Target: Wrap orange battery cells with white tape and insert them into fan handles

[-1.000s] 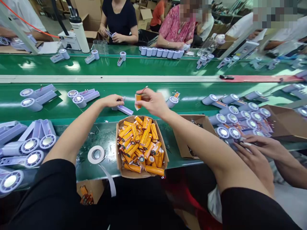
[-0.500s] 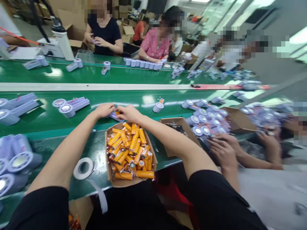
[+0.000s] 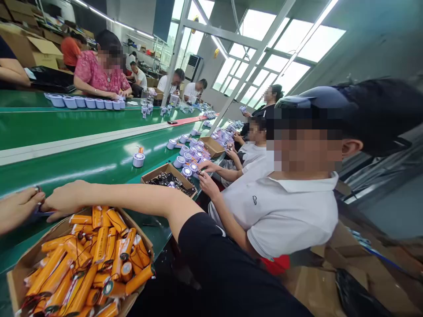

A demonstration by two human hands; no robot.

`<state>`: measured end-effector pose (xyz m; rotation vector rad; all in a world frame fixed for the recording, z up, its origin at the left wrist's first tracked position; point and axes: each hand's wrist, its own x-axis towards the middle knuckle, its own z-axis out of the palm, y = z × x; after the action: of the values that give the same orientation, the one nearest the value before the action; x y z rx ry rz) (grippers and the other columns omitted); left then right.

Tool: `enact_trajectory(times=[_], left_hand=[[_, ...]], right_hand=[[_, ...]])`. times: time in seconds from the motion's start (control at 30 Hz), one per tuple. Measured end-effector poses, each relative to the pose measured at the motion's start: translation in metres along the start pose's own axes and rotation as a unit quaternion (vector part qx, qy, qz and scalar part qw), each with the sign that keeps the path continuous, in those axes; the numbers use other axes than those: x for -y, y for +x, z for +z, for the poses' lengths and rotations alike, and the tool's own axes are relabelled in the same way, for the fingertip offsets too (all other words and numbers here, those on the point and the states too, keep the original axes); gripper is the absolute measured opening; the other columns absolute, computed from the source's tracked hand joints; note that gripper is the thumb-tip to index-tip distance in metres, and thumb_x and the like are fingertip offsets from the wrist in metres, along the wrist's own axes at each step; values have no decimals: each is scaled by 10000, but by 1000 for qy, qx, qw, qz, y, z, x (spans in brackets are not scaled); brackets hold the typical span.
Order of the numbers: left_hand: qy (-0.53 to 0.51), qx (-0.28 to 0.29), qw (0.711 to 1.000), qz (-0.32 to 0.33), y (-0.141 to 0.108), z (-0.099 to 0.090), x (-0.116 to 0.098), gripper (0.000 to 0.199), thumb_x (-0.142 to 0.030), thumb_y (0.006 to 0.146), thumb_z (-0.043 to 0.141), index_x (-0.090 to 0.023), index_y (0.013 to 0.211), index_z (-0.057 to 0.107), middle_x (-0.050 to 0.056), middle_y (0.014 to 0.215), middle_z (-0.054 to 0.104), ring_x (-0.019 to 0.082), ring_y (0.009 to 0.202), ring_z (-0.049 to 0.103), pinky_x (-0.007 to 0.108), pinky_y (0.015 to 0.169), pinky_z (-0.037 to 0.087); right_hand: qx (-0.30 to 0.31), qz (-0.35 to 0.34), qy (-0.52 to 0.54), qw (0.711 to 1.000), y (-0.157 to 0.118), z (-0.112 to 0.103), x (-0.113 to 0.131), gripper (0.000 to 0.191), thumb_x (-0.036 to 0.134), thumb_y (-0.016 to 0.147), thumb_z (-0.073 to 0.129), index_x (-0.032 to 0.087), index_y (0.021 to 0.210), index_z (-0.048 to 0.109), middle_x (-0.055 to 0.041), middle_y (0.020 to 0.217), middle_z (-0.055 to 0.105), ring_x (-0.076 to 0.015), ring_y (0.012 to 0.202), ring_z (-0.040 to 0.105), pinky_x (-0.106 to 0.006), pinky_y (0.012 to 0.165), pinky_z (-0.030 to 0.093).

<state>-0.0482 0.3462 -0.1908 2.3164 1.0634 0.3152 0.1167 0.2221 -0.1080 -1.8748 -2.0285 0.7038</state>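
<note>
At the far left, beyond the box, my left hand (image 3: 20, 209) is closed with thumb and finger pinched. My right hand (image 3: 68, 198) meets it, its fingers bent around the same piece. Between them a lavender plastic casing (image 3: 40, 211) shows only as a sliver; my fingers hide the rest. Just below my right hand stands a cardboard box (image 3: 147, 235) full of orange battery cells (image 3: 99, 246) with thin wires. My right forearm passes over the box's far side.
Another lavender casing (image 3: 139, 159) stands on the green conveyor belt (image 3: 99, 171). A carton of small dark parts (image 3: 170, 179) sits right of my forearm. Close on my right, a co-worker in a white shirt (image 3: 291, 211) handles parts beside clustered casings (image 3: 190, 158). Others sit across the belt.
My view has swung to the right, so my hands and the battery box now appear farther left and the co-worker's upper body shows. Both hands stay together at the casing.
</note>
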Motion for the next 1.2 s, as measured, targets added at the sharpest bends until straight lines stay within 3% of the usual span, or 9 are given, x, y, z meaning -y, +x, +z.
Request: enact_trajectory(times=[0.1, 0.27, 0.33, 0.43, 0.57, 0.67, 0.87, 1.07, 1.2], left_hand=[[45, 4, 999, 9, 4, -1, -20, 543, -683, 915, 246, -283, 691, 538, -48, 592, 623, 255, 676, 620, 505, 890, 538], [189, -141, 972, 21, -19, -9, -65, 719, -644, 975, 168, -206, 1102, 723, 102, 1058, 815, 390, 1118, 719, 606, 1075, 528], [220, -181, 957, 57, -67, -14, -75, 789, -616, 990, 201, -87, 1306, 694, 231, 1266, 783, 429, 1262, 687, 636, 1140, 499], [205, -158, 958, 123, -179, -16, -78, 664, -613, 1044, 333, -133, 1256, 739, 193, 1256, 799, 382, 1228, 706, 581, 1130, 537], [159, -49, 976, 143, -323, -3, -78, 508, -613, 1076, 529, -217, 1268, 782, 103, 1308, 806, 325, 1279, 676, 500, 1139, 565], [144, -6, 981, 131, -377, 13, -67, 434, -488, 1102, 538, -256, 1391, 764, 95, 1465, 744, 333, 1406, 609, 519, 1196, 544], [166, -132, 973, 87, -393, 30, -60, 299, -376, 1067, 630, -204, 1271, 764, 152, 1337, 770, 353, 1387, 622, 577, 1190, 557], [138, -241, 946, 166, -415, 39, -118, 147, -205, 996, 703, -221, 1139, 674, 104, 1211, 792, 371, 1443, 606, 667, 1230, 510], [85, -227, 939, 246, -422, 36, -144, 302, -135, 954, 730, -218, 1232, 648, 93, 1222, 781, 371, 1435, 646, 720, 1284, 463]], right_hand=[[91, -146, -133, 976, 5, -3, -11, 172, 111, 796, 824, 278, 831, 799, 199, 643, 750, -78, 917, 824, -110, 862, 566], [-7, -82, -231, 969, 0, -42, -43, 296, 355, 1014, 729, 426, 1295, 793, 158, 1109, 869, -186, 1106, 820, -230, 862, 602], [10, -61, -266, 962, -11, -57, -51, 350, 392, 1089, 661, 399, 1431, 736, 63, 1336, 831, -242, 1206, 787, -285, 907, 596], [9, -87, -242, 966, -38, -64, -51, 410, 252, 1015, 752, 226, 1425, 744, -92, 1451, 777, -274, 1303, 725, -323, 1017, 534], [-74, -181, -111, 974, -95, -51, -42, 396, 242, 957, 796, 141, 1340, 783, -152, 1379, 793, -286, 1262, 711, -383, 1085, 495], [-64, -241, 13, 968, -152, -37, -20, 359, 420, 981, 794, 172, 1240, 820, -97, 1164, 845, -245, 1030, 752, -376, 959, 538], [28, -238, 102, 965, -256, 11, 45, 295, 436, 1032, 734, 201, 1174, 840, -55, 1025, 858, -195, 901, 768, -319, 839, 528], [119, -117, 225, 960, -298, 70, 68, 566, 517, 943, 852, 155, 1367, 755, -26, 838, 826, -158, 683, 730, -269, 724, 523], [179, -170, 303, 920, -308, 91, 71, 317, 460, 1045, 719, 170, 1118, 827, -1, 720, 777, -136, 609, 689, -243, 674, 506]])
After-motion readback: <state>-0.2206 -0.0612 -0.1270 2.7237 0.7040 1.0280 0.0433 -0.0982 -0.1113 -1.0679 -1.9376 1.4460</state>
